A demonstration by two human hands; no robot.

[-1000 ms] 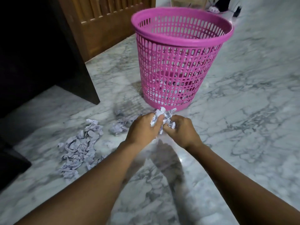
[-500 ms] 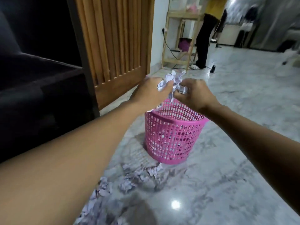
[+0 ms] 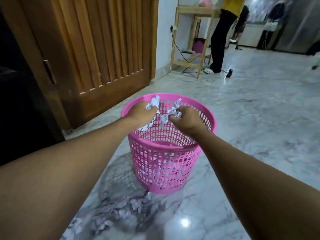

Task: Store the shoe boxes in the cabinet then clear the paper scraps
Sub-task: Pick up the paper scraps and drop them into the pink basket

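Legible text: we are finding none. We are reading no label, brand, number or sign on the pink basket [image 3: 164, 163], and the paper scraps [image 3: 170, 111] are too crumpled and blurred for us to make out any print.

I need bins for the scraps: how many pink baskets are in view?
2. One pink basket stands nearest, on the floor; a second basket sits low in the wooden shelf at the back. More may be hidden.
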